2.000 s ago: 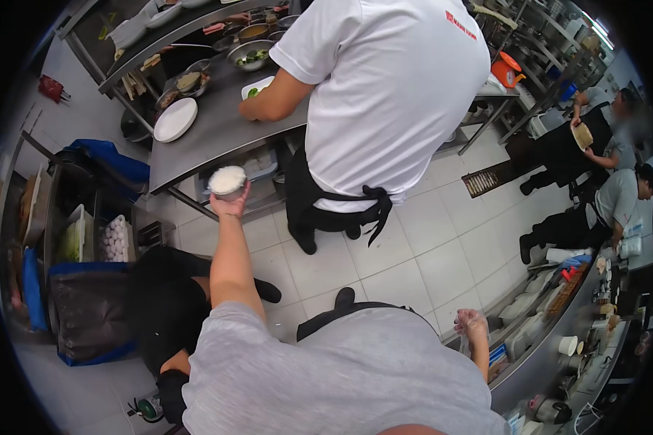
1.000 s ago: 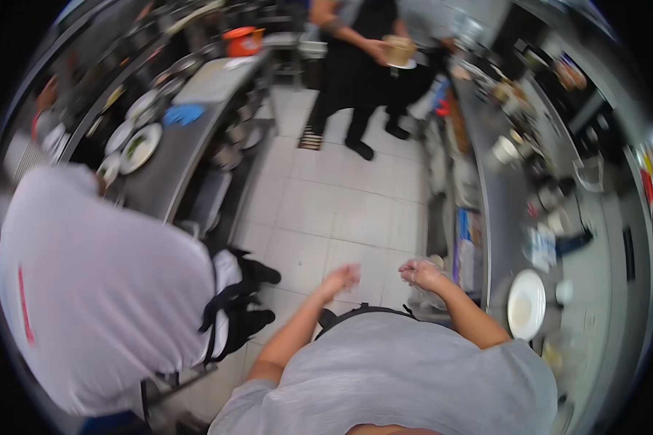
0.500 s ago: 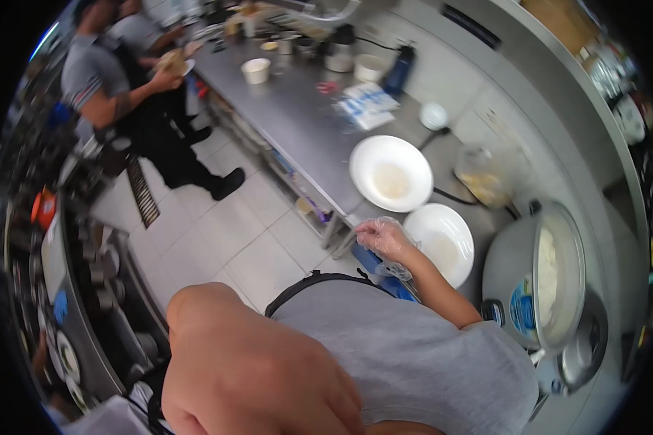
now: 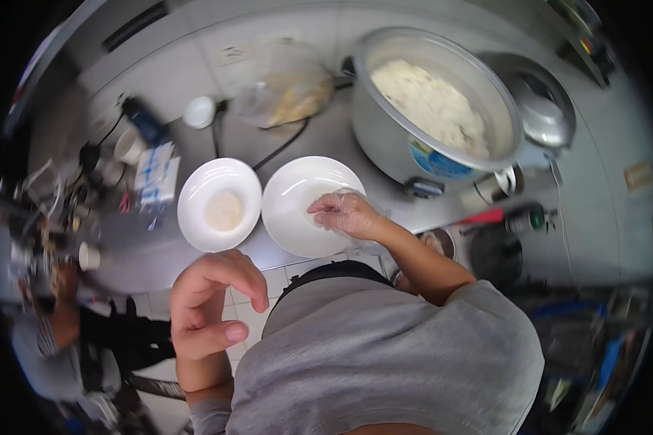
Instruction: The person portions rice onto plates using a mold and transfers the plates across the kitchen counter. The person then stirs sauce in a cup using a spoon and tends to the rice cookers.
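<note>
My left hand is bare and raised in front of the counter edge, fingers curved and thumb apart, with nothing between them. Over the right white plate is my right hand in a clear plastic glove, its fingers bent together; whether anything small is in them I cannot make out. Left of that plate, a second white plate has a pale round patch at its centre. A large metal pot holding white rice stands to the right, beyond my right hand.
Plates and pot stand on a steel counter. Behind them are a clear bag with yellowish contents, a small white bowl and a black cable. A metal lid lies right of the pot. A co-worker is at the lower left.
The view has swung round from the aisle to the counter, plates and pot. The white-topped bowl held in my left hand two seconds ago is gone from it. My right hand is now over a plate.
</note>
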`<state>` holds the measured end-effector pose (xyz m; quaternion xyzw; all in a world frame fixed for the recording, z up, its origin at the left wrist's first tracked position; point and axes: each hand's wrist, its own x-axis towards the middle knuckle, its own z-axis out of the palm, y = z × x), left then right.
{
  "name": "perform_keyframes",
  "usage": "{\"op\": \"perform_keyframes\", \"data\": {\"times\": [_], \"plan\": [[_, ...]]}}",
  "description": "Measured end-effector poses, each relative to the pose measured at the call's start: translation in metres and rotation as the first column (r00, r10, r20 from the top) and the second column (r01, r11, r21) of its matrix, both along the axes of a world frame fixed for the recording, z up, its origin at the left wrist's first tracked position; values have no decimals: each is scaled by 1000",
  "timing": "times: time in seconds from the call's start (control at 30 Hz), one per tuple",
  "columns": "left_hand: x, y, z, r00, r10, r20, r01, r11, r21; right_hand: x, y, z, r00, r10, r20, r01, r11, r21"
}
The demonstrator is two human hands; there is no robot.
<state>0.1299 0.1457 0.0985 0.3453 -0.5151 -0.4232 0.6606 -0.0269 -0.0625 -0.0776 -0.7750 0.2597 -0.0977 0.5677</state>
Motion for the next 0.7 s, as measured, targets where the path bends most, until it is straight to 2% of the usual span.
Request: {"op": "perform_keyframes", "data": {"times": [0.03,0.07,0.1,0.13,0.17,0.27,0.33,0.4,0.43,0.5,0.53,0.57,0.6,0.63,0.7], "plan": [[-10,2,-7,987,45,-152,-38,998,47,-8,3,-4,999,-40,-18,40,999,-13],[3,3,-1,979,-147,-145,143,989,-38,-14,5,-3,994,-88,-68,90,996,18],[8,4,7,953,-269,-140,246,956,-161,-19,8,-2,990,-112,-86,113,993,13],[11,4,18,910,-396,-125,352,895,-275,-24,12,0,986,-124,-111,125,992,-1],[8,0,29,886,-451,-105,374,831,-411,-28,12,2,983,-125,-134,124,992,-10],[6,0,60,858,-511,52,381,565,-732,-32,18,9,983,-134,-127,125,989,-81],[25,19,63,752,-601,272,618,500,-606,-30,21,6,970,-177,-165,160,981,-111],[40,41,57,597,-667,446,798,436,-416,-22,21,1,980,-174,-98,176,984,16],[44,47,45,508,-698,504,861,403,-310,-15,20,2,976,-166,-141,170,985,18],[63,37,31,600,-654,461,785,593,-180,5,14,-5,988,-128,-82,135,987,82],[66,37,19,721,-590,364,645,764,-38,21,12,-4,993,-86,-75,94,988,119],[74,36,2,826,-494,270,484,868,109,35,8,-2,995,-60,-78,71,986,153],[85,37,-15,904,-319,285,263,940,218,54,5,-3,996,-48,-81,62,981,181],[99,39,-35,939,-144,312,40,948,317,73,2,-7,998,7,-65,5,984,179],[140,49,-81,896,143,419,-324,857,400,107,5,-17,995,94,-39,-85,980,179]]}}
